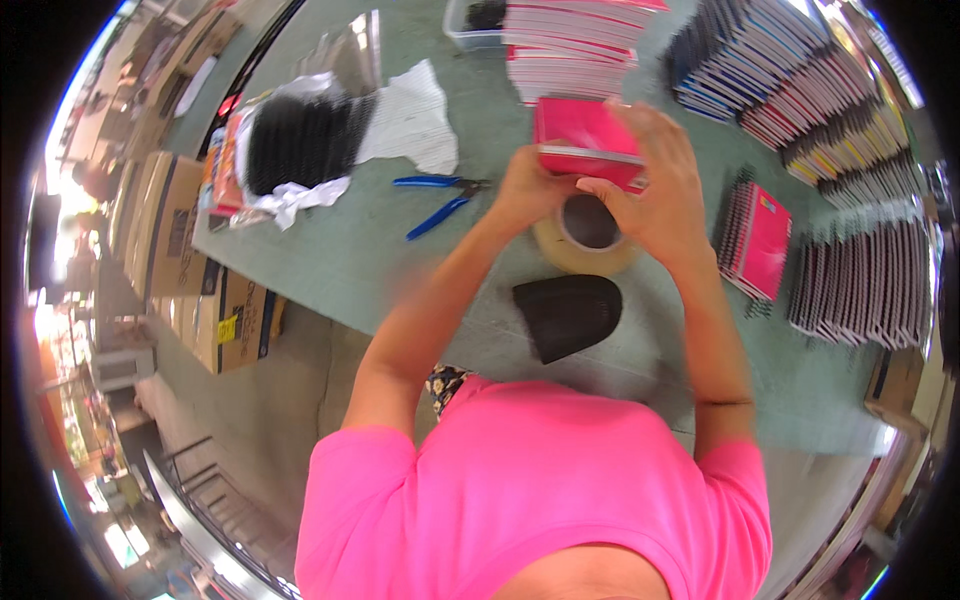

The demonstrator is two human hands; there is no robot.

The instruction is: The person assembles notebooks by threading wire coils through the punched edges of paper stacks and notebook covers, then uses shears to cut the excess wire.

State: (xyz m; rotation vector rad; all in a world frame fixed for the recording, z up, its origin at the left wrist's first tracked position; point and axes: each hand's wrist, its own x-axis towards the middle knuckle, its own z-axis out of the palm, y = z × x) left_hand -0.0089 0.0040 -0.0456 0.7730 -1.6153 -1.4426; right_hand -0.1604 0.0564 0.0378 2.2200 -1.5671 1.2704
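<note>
As I watch, left hand (534, 187) pinches the red booklet (588, 122), right hand (662, 185) curled around its other edge, just beyond the tape roll (562, 252), likely squaring up, next move wanting even pressure.

A flat grey-green tabletop (330, 260) carries blue-handled metal pliers (425, 182), a wide roll of yellowish tape (556, 252), a rounded black pad (572, 315), stacked pink-covered books (575, 72), pink spiral-bound notebooks (762, 240) and, farther right, upright dark-coiled notebooks (860, 285).

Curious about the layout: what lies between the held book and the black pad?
In the head view, a tape roll lies between the held book and the black pad.
</note>
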